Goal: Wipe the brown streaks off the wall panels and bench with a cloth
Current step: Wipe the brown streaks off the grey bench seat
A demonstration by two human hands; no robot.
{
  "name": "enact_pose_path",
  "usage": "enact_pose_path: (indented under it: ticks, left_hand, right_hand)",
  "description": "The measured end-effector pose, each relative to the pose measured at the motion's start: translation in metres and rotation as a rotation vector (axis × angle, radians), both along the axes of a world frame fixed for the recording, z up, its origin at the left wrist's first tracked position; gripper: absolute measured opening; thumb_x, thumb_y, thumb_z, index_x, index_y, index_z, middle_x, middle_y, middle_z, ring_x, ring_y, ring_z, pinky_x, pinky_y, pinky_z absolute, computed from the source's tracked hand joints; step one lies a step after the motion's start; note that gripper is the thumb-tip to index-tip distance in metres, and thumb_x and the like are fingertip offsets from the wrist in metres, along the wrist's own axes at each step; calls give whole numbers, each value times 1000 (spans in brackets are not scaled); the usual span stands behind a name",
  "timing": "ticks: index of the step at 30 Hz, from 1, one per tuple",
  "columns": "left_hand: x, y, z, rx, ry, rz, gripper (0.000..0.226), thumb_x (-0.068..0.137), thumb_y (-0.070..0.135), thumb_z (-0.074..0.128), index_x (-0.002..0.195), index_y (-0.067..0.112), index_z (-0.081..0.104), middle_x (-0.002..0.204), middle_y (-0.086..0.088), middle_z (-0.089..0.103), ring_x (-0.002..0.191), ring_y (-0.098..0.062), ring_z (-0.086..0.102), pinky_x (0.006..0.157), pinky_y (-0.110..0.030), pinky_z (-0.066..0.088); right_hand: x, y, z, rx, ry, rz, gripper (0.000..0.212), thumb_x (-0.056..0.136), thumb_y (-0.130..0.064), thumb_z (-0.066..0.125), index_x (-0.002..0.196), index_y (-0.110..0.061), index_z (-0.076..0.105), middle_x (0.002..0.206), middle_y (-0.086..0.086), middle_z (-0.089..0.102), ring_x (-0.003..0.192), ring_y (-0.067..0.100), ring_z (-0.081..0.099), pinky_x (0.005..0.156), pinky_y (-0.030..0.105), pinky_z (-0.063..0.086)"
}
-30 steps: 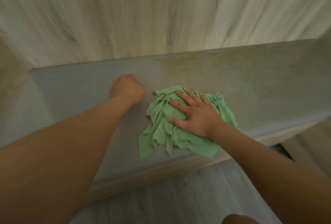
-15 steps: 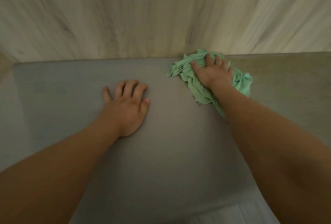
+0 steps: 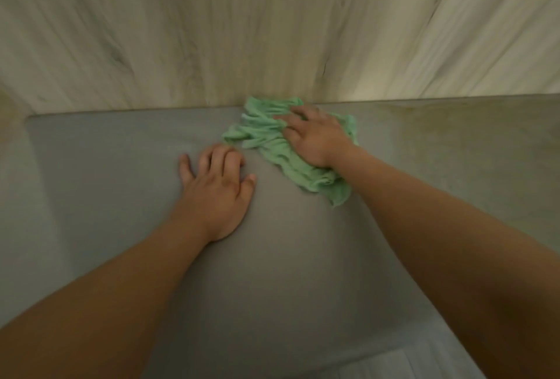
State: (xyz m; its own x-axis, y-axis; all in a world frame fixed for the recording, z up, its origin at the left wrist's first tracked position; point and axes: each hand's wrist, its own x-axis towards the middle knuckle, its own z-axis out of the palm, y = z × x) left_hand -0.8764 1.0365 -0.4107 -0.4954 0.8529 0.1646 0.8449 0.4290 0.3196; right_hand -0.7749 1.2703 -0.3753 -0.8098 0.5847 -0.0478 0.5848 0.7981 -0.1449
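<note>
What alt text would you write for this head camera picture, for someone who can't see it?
A person's right hand presses a crumpled green cloth onto a grey bench where it meets the wood-grain wall panels. The left hand rests flat beside it; brownish streaks remain further right.

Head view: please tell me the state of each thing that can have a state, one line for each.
green cloth: crumpled, flat on the bench at the wall's foot.
right hand: palm down, pressing the cloth.
left hand: open, flat on the bench, empty.
bench: brownish staining on its right part.
wall panels: blurred; streaks cannot be told.
</note>
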Motion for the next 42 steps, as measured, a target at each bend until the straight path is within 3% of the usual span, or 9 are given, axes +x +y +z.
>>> enact_pose_path:
  ticks: [4, 6, 15, 19, 22, 26, 30, 35, 42]
  left_hand:
    - [-2, -1, -5, 12, 33, 0, 44, 98, 56, 21, 120, 25, 43, 141, 2, 36, 140, -23, 28, 117, -69, 12]
    - [-1, 1, -7, -5, 39, -4, 43, 99, 56, 24, 121, 25, 44, 141, 2, 36, 141, -23, 28, 117, -69, 14]
    - [-4, -1, 8, 41, -209, 37, 28, 96, 53, 43, 113, 32, 35, 139, 2, 39, 141, -20, 28, 123, -58, 1]
    - [-3, -3, 22, 168, -412, 137, 39, 84, 57, 39, 112, 30, 41, 121, 3, 43, 132, -22, 41, 120, -52, 16]
    - [4, -5, 45, 247, -514, 215, 40, 87, 54, 38, 112, 24, 48, 125, -12, 55, 121, -35, 53, 111, -53, 36]
    - [32, 6, 58, 49, -352, 253, 41, 105, 44, 36, 128, 14, 49, 139, -23, 46, 131, -41, 46, 114, -51, 33]
    - [86, 38, 62, 4, -268, 142, 39, 105, 39, 37, 125, 9, 50, 138, -26, 46, 132, -42, 44, 113, -50, 33]
    - [130, 77, 60, -49, -182, 34, 35, 105, 35, 35, 122, 8, 49, 136, -25, 47, 130, -41, 43, 110, -48, 32]
    - [112, 104, 46, -174, -9, 43, 43, 102, 39, 34, 131, 10, 48, 143, -22, 44, 135, -38, 39, 117, -55, 27]
  right_hand:
    - [49, 48, 0, -34, -77, -520, 68, 101, -63, 15, 163, -35, 19, 173, 8, 9, 159, 33, 7, 127, 57, 4]
    - [41, 39, 1, -51, -82, -593, 74, 99, -67, 14, 165, -33, 13, 173, 11, 3, 159, 37, 0, 126, 59, -2]
    - [12, -59, -4, -37, -43, -127, 73, 95, -81, 23, 161, -52, 15, 174, -8, 6, 160, 26, -1, 127, 51, -4]
    - [37, -104, -7, -32, -21, -37, 72, 94, -81, 26, 159, -53, 17, 173, -10, 9, 160, 22, 2, 128, 51, -2]
    - [77, -152, -7, -19, 11, 67, 71, 94, -81, 29, 159, -53, 21, 173, -10, 12, 160, 21, 4, 128, 50, 0]
    - [137, -194, -10, 66, 83, 283, 68, 96, -76, 35, 158, -49, 31, 170, -4, 24, 158, 25, 17, 127, 51, 11]
    - [209, -189, -11, 124, 91, 373, 70, 95, -78, 40, 158, -50, 30, 170, -6, 25, 158, 21, 17, 127, 50, 12]
    - [296, -124, -10, 60, -10, 44, 78, 88, -88, 28, 158, -59, 13, 173, -10, 8, 160, 18, 1, 128, 51, 2]
    - [262, -51, -1, -50, -75, -278, 85, 83, -95, 15, 158, -57, 4, 173, -11, -3, 160, 15, -8, 128, 49, -4]
